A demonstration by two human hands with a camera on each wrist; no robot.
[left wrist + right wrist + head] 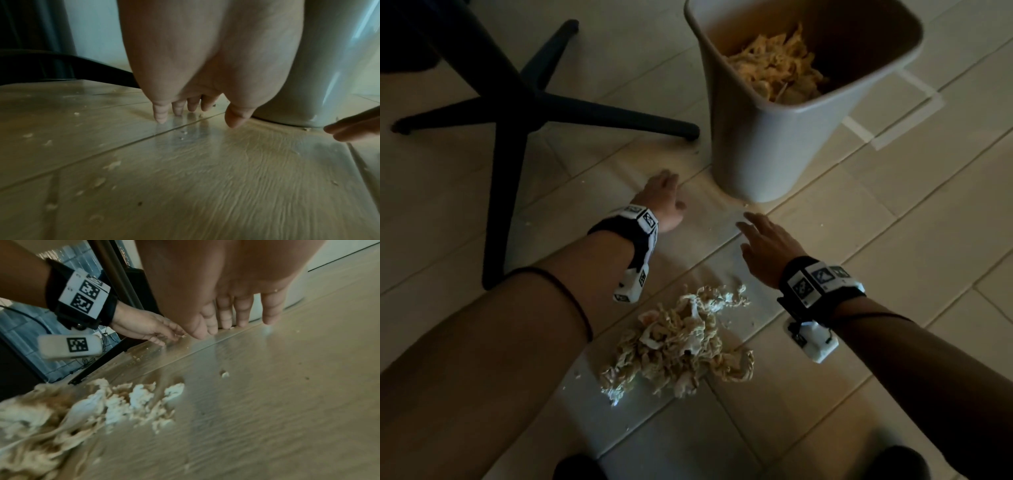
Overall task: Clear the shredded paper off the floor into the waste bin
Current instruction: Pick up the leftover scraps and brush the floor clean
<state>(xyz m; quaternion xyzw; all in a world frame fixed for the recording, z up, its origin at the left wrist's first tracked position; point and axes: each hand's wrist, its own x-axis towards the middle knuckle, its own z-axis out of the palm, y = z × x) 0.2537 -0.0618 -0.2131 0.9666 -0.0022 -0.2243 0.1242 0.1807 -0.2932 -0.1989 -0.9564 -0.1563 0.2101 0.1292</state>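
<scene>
A heap of pale shredded paper [678,346] lies on the wood floor near my knees, also low left in the right wrist view [86,407]. The grey waste bin [774,144] stands beyond it with shredded paper [777,65] inside. My left hand [662,198] reaches down to the floor just left of the bin's base, fingers [160,112] straight and tips touching the boards. My right hand [763,243] hovers low over the floor in front of the bin, fingers [226,316] spread and straight, holding nothing. Small paper crumbs [112,164] dot the boards.
A black swivel chair base [517,109] with long legs stands to the left of the bin, one leg ending close to my left hand. White tape marks [887,137] lie on the floor right of the bin. The bin's wall [308,65] rises right beside my left thumb.
</scene>
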